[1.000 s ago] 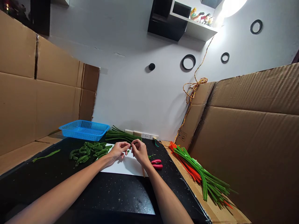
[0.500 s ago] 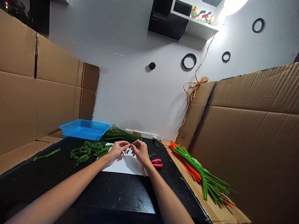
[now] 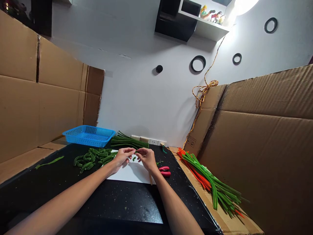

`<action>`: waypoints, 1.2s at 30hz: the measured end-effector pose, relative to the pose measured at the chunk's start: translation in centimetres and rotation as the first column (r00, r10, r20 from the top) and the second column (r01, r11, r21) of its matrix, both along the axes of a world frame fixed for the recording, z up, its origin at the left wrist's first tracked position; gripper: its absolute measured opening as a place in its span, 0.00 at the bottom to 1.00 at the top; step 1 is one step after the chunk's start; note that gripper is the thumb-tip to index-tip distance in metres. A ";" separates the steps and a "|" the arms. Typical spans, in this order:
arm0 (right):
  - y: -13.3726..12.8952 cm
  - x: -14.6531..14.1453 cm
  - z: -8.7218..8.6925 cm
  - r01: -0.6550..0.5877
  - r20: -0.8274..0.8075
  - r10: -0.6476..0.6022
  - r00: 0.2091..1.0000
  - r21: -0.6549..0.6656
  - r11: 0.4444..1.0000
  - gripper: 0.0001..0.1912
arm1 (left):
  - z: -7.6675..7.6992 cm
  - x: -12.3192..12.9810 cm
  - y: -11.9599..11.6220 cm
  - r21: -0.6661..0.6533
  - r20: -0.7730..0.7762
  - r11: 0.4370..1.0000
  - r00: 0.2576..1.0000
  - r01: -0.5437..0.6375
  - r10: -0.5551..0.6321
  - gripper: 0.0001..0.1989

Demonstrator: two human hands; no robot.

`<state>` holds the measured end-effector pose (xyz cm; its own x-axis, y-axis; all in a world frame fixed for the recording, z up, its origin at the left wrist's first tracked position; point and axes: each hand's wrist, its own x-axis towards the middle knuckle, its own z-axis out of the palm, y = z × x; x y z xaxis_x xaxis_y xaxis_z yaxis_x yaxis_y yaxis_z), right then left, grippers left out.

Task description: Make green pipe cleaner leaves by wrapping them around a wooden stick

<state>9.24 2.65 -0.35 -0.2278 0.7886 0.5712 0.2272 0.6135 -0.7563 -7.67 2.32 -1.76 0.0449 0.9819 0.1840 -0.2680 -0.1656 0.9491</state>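
Note:
My left hand [image 3: 123,157] and my right hand [image 3: 146,158] meet fingertip to fingertip over a white sheet [image 3: 127,176]. Both are closed in a pinch on a small piece of green pipe cleaner [image 3: 136,151], mostly hidden by the fingers. Below them a short curled green bit [image 3: 134,158] shows against the white. Left of my left hand lies a pile of bent, fuzzy green pipe cleaner pieces [image 3: 91,158]. Pliers with red handles [image 3: 165,173] lie just right of my right wrist, their jaws hidden. A thin brown stick [image 3: 150,179] rests at the sheet's edge beside that wrist.
A blue plastic basket [image 3: 89,143] stands at the back left, beside a dark green pipe cleaner bundle [image 3: 129,142]. Green [image 3: 210,179] and red-orange [image 3: 195,173] stems lie on cardboard at right. One flat green strip [image 3: 50,162] lies far left. Cardboard walls [image 3: 264,147] flank the black table [image 3: 122,205].
The fingers of both hands have shifted slightly at the pinch, and a bit of green now shows between them. The other things stay where they were.

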 end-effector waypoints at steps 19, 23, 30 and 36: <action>0.0 0.3 -0.4 0.084 0.181 -0.109 0.977 0.141 0.986 0.07 | -0.4 -0.1 0.4 0.000 -0.032 0.999 0.999 0.036 -0.036 0.27; 0.2 0.5 -0.5 0.092 0.230 -0.131 0.964 0.172 0.981 0.07 | 0.1 -0.1 0.0 -0.013 -0.050 0.999 0.998 0.038 -0.039 0.26; 0.0 0.4 -0.3 0.089 0.290 -0.153 0.945 0.221 0.971 0.08 | 0.2 0.0 -0.1 -0.017 -0.046 0.999 0.999 0.027 -0.028 0.22; -0.2 0.5 -0.2 0.168 0.289 -0.241 0.927 0.258 0.951 0.06 | 0.1 -0.1 0.2 -0.040 -0.020 0.999 1.000 0.012 -0.013 0.21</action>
